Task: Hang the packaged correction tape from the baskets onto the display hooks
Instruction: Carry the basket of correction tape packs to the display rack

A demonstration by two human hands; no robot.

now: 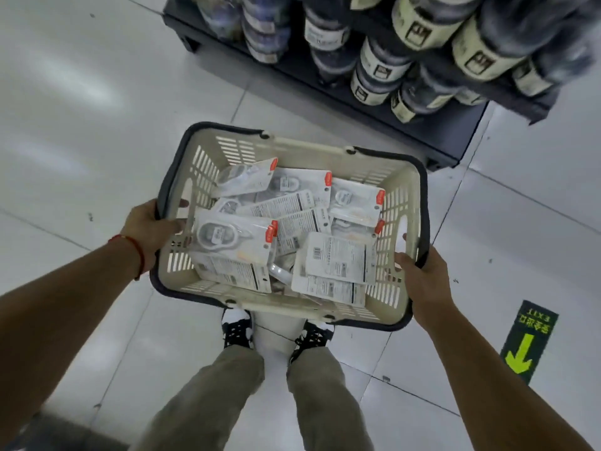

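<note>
The left hand and right hand each grip a short side of the cream basket, held above the tiled floor. Inside lie loose correction tape packs: likely light, stiff, slippery blister cards, best pinched near the orange tops. No hooks show.

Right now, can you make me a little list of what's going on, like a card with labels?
place: shop aisle with a tiled floor
basket: cream plastic, dark rim
inside: many correction tape packs, jumbled
left hand: grips the basket's left rim
right hand: grips the basket's right rim
ahead: shelf of labelled jars
hooks: not in view
</note>
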